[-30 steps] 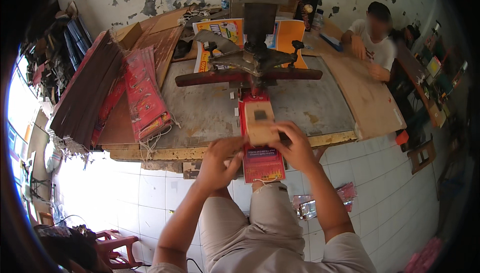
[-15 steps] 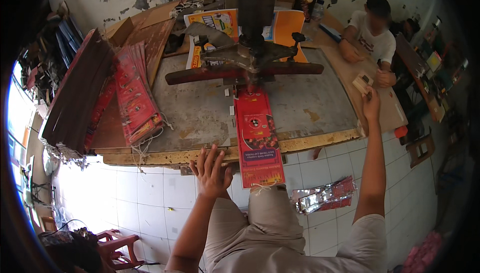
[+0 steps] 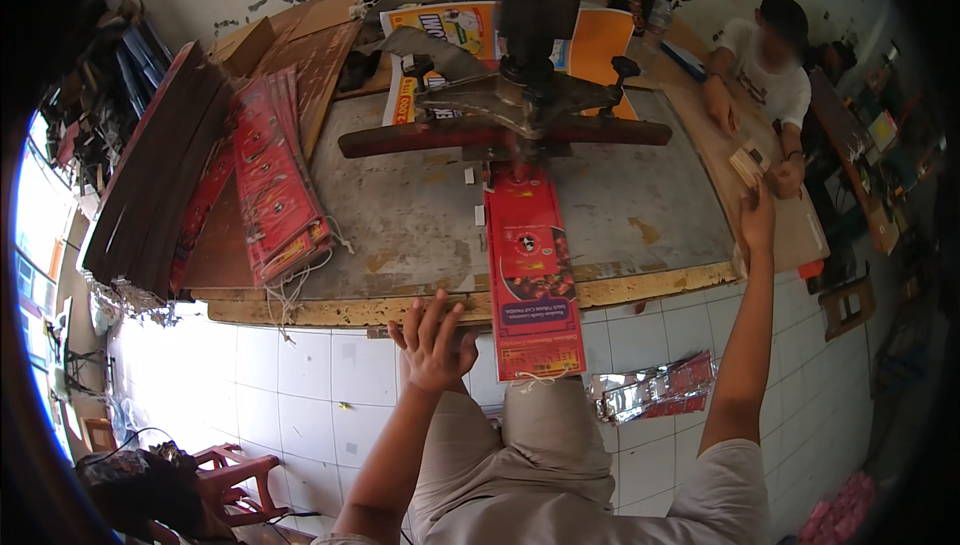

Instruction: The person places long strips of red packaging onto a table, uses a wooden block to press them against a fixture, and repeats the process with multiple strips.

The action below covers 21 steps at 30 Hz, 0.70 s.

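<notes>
A long stack of red printed sheets (image 3: 530, 275) lies under a metal press (image 3: 520, 105) and hangs over the front edge of the worn table (image 3: 400, 215). My left hand (image 3: 435, 340) hovers open, fingers spread, at that edge just left of the stack. My right hand (image 3: 757, 217) is stretched far right, fingers up, just below a small tan stack of cards (image 3: 745, 161) on a wooden board. Another person's hand (image 3: 785, 177) rests beside the cards.
A tied bundle of red sheets (image 3: 280, 195) and dark boards (image 3: 150, 185) lie at the table's left. A person in a white shirt (image 3: 770, 65) sits at the far right. Silvery and red packets (image 3: 655, 390) lie on the tiled floor; a red stool (image 3: 235, 475) stands lower left.
Both hands left the red stack. My right hand carried a small tan piece out to the right board and now sits just below it. My left hand drew back to the table edge.
</notes>
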Tool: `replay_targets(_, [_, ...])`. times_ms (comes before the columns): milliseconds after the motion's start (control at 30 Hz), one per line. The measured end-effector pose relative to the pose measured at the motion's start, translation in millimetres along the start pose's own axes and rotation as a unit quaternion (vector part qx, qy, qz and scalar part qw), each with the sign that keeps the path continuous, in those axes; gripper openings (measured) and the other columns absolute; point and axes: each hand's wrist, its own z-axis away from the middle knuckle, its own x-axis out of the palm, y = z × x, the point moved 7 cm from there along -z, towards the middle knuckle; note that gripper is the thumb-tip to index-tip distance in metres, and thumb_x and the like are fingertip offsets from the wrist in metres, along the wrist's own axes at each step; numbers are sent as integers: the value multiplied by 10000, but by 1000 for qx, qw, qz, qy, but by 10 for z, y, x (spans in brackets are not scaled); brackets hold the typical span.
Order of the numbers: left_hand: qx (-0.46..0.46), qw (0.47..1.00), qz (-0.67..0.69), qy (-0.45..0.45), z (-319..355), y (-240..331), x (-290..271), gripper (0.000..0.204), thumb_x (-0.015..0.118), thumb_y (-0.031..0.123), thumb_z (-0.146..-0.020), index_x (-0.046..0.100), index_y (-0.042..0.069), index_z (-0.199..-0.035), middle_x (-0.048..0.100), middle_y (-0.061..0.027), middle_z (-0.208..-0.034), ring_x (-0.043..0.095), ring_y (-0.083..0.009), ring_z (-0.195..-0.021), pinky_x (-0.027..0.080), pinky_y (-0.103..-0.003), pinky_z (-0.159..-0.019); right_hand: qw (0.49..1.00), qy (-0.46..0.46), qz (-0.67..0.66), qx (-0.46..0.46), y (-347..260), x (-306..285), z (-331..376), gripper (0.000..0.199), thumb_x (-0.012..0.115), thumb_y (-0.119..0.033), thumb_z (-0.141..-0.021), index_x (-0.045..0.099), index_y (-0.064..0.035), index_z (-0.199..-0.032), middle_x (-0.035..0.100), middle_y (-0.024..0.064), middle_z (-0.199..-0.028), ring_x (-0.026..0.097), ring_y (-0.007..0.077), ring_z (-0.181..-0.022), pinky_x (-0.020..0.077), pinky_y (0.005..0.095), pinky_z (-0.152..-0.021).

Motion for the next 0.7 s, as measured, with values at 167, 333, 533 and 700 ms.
replay_targets(167, [0, 1000, 1, -5, -4, 13, -17, 462, 682, 411, -997, 733, 184, -1396, 631, -70, -1594, 393, -325, -1600, 7, -574, -1379, 1000, -8, 8, 21, -17, 13, 21, 577, 648, -174, -1099, 486, -2, -1625, 507, 314, -1635, 503, 489, -1510, 432, 508, -1235])
replay_targets(333, [7, 999, 0, -31, -75, 60, -83, 487, 650, 433, -1028, 707, 135, -1409, 629, -109, -1588, 439, -353, -1564, 107, -583, -1349, 1000, -6, 26, 13, -218, -95, 223, 569, 633, -185, -1114, 479, 11, -1626, 456, 314, -1672, 452, 490, -1546, 400, 498, -1269])
replay_targets(533, [-32, 993, 59, -94, -323, 44, -414, 530, 701, 341, -945, 723, 183, -1450, 661, -46, -1568, 572, -254, -1455, 265, -512, -1272, 993, -97, -63, -34, -1540, -213, 1207, 550, 645, -244, -1127, 519, -21, -1614, 481, 254, -1677, 437, 430, -1585, 361, 489, -1306])
replay_targets(700, [-103, 971, 170, -131, -997, -100, -588, 357, 656, 215, -1014, 737, 107, -1344, 735, -68, -1279, 667, -308, -1184, 451, -485, -1051, 928, -190, -212, -241, -2987, -323, 2471, 613, 718, -392, -1079, 576, -70, -1580, 498, 205, -1677, 432, 406, -1594, 358, 541, -1297])
